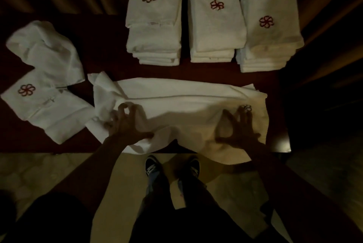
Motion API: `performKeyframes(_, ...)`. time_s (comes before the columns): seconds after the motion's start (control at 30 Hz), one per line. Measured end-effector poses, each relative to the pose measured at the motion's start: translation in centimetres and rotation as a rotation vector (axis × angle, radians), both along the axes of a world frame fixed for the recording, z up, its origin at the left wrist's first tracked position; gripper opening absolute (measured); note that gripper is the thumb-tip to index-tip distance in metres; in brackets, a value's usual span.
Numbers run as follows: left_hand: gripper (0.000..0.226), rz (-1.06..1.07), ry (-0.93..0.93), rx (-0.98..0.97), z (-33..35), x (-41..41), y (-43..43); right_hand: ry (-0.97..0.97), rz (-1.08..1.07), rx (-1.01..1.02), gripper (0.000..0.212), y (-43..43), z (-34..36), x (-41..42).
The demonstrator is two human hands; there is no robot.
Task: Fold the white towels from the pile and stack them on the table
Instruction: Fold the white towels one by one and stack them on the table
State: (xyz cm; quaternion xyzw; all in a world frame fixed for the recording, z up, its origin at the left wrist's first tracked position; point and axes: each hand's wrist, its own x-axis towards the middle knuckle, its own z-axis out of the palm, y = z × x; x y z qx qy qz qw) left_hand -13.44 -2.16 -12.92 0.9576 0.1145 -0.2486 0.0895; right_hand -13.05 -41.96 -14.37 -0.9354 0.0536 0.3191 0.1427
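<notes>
Table (106, 46): left hand (127, 124) pinches towel (186, 103), right hand (239, 130) maybe.

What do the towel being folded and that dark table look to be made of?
The towel looks like soft, matte terry cotton: nappy surface, loose creases. The table seems to be dark reddish wood or veneer, smooth-topped; it is too dim to be sure.

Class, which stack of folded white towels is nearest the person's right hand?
The rightmost stack of folded white towels, beyond the right hand; others sit further left.
</notes>
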Motion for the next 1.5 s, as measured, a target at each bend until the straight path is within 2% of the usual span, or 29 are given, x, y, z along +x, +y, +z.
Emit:
performKeyframes(0.33, 0.160, -0.020, 0.134, -0.101, -0.6, 4.3, -0.2, 0.054, -0.017, -0.074, 0.126, -0.4, 0.5, 5.9)
performKeyframes(0.53, 0.158, -0.031, 0.173, -0.120, 0.0, 3.3, 0.0, 0.087, -0.061, -0.029, 0.124, 0.3, 0.9, 5.6)
performKeyframes(0.73, 0.155, 0.018, 0.181, -0.143, -0.1, 1.0, 0.7, 0.083, 0.016, -0.079, 0.125, -0.4, 0.5, 3.2)
performKeyframes(0.83, 0.149, 0.002, 0.182, -0.125, -0.7, -0.3, 1.3, 0.064, 0.054, -0.087, 0.122, -0.5, 0.7, 2.1)
performKeyframes(1.1, 0.105, 0.047, 0.095, -0.132, -0.9, -2.8, 1.2, 0.033, 0.082, -0.070, 0.119, -1.1, 0.7, -0.7)
performKeyframes(1.33, 0.087, 0.090, -0.036, -0.125, -1.0, -4.7, 0.2, -0.051, 0.067, -0.063, 0.099, -2.2, -0.1, -1.8)
performKeyframes(1.5, 0.096, 0.146, -0.167, -0.111, -1.7, -5.9, 1.3, -0.245, 0.082, -0.134, 0.089, 0.7, 1.4, -0.9)
